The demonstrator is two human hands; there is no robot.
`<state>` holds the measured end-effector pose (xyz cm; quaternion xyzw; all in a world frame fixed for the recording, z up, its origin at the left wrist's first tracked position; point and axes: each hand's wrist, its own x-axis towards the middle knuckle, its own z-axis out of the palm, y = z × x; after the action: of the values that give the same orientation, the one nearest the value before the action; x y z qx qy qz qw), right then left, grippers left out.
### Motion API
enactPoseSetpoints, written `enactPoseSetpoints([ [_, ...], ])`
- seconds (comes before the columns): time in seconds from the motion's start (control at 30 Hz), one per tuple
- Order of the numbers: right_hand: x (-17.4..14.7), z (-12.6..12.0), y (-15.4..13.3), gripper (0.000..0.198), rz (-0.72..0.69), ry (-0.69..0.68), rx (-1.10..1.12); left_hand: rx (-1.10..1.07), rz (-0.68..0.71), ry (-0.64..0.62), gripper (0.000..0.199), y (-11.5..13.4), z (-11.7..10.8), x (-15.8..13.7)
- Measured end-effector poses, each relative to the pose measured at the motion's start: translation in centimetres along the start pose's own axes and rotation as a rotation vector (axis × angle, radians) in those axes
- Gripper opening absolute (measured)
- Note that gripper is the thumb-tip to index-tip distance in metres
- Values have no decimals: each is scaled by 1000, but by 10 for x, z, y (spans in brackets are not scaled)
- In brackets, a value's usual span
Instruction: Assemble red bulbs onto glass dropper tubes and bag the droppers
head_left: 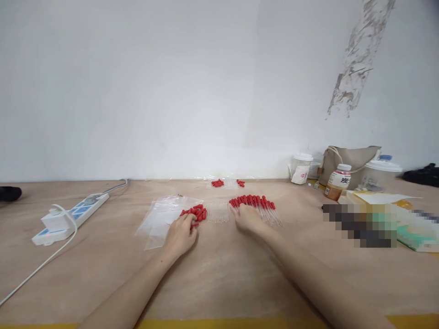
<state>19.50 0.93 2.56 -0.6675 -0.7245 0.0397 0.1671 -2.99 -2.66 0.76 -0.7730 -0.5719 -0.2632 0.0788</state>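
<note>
My left hand [181,232] reaches into a loose pile of red rubber bulbs [199,213], its fingers bent, and a bulb shows between thumb and forefinger. Between my hands a row of clear glass dropper tubes [217,213] lies side by side without bulbs. On the right, droppers with red bulbs fitted [264,203] are fanned out on the table. My right hand [248,218] rests at the left end of this fan, fingers closed on a dropper there; its fingertips are partly hidden.
Clear plastic bags [157,221] lie left of the pile. More bulbs [217,183] in a bag lie near the wall. A power strip [75,217] with a white cable sits left. Cups [302,169], a bottle [338,183] and a grey bag [353,160] stand right.
</note>
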Motion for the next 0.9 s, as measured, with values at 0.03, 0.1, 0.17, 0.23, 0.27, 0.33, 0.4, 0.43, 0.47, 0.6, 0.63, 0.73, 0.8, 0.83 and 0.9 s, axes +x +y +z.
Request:
enactPoseSetpoints([
  [0.03,-6,-3,8,26,-46,4,41,-23,9,-23,19,1,-2,-1],
  [0.1,-18,-6,25,19,-188,53,189,-91,32,-63,22,4,-4,-3],
  [0.17,-29,-5,41,22,-311,142,305,-178,66,-75,24,9,-2,-4],
  [0.23,-38,-1,51,27,-373,212,355,-262,107,-69,21,17,3,-5],
  [0.27,-43,2,54,29,-384,232,364,-297,128,-68,20,21,6,-7],
  [0.33,-51,7,56,27,-396,246,378,-353,170,-85,18,30,11,-10],
  [0.4,-58,12,52,22,-426,253,402,-406,207,-132,17,37,13,-14],
  [0.43,-61,14,49,20,-451,253,414,-430,219,-157,18,40,13,-15],
  [0.47,-63,16,46,19,-476,251,425,-450,224,-178,18,42,13,-16],
  [0.6,-69,18,36,22,-521,215,430,-497,207,-214,19,45,9,-18],
  [0.63,-69,18,35,23,-521,204,429,-511,201,-218,20,45,9,-17],
  [0.73,-69,18,32,23,-521,176,420,-560,188,-226,21,46,8,-16],
  [0.8,-70,18,30,23,-516,165,404,-592,182,-231,21,47,8,-16],
  [0.83,-70,18,29,24,-509,160,396,-607,181,-233,21,48,8,-16],
  [0.9,-70,19,27,25,-494,144,380,-637,178,-234,20,50,8,-17],
])
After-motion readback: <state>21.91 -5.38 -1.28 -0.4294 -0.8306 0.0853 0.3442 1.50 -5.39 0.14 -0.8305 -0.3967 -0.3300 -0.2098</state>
